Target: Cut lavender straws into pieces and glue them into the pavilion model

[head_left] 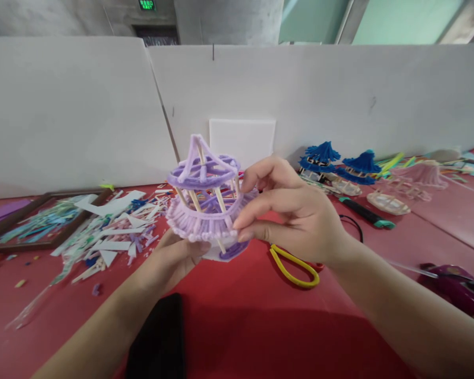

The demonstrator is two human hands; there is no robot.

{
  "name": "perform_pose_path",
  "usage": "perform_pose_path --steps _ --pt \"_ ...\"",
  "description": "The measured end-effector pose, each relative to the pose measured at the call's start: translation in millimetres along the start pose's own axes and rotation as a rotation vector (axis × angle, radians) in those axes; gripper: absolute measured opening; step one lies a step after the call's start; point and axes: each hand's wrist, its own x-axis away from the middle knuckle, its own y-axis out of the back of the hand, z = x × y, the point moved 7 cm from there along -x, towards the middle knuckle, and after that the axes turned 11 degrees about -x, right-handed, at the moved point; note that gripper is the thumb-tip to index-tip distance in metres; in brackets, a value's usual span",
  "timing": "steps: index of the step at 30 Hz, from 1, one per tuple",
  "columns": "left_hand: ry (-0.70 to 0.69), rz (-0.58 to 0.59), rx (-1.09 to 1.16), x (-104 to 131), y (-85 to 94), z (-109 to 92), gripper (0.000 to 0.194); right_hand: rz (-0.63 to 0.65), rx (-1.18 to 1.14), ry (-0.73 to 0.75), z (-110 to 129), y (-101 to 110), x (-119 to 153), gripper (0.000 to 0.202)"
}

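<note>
Above the red table (300, 326), both hands (292, 210) hold the purple model (205, 221).

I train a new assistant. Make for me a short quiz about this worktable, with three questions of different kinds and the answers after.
1. True or false: the left hand and the right hand both touch the light-purple fuzzy model with thin wooden sticks.

2. Which thing on the red table is nearest to the left forearm?
A) the black-and-green tube
B) the flat black object
C) the yellow loop

3. Fill in: the two small pointed-roof models directly left of the pale-pink frilled model have roofs coloured ____.

Key: 1 true; 2 B; 3 blue.
</note>
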Motion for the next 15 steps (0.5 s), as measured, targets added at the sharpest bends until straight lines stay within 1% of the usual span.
perform_pose_path --steps 2,5,8,12,15 --pt "0.006 0.004 -0.004 1.1 0.8 1.6 0.064 -0.005 -0.028 -0.047 -2.1 1.6 0.0 0.004" --pt "0.021 -0.040 -0.041 2.6 7.2 4.2 0.069 0.014 -0.059 -0.130 -5.3 2.6 0.1 0.006" --pt "0.000 -0.060 -0.090 2.7 12.8 3.2 0.070 0.028 -0.078 -0.192 -7.9 1.6 1.1 0.005" --pt "-0.037 -0.057 -0.113 0.3 17.4 1.9 0.069 0.008 -0.068 -0.220 -9.7 -1.0 3.3 0.005" --pt "-0.056 -0.049 -0.094 -1.2 19.5 2.0 0.071 0.002 -0.068 -0.209 -9.4 -3.3 4.3 0.008"
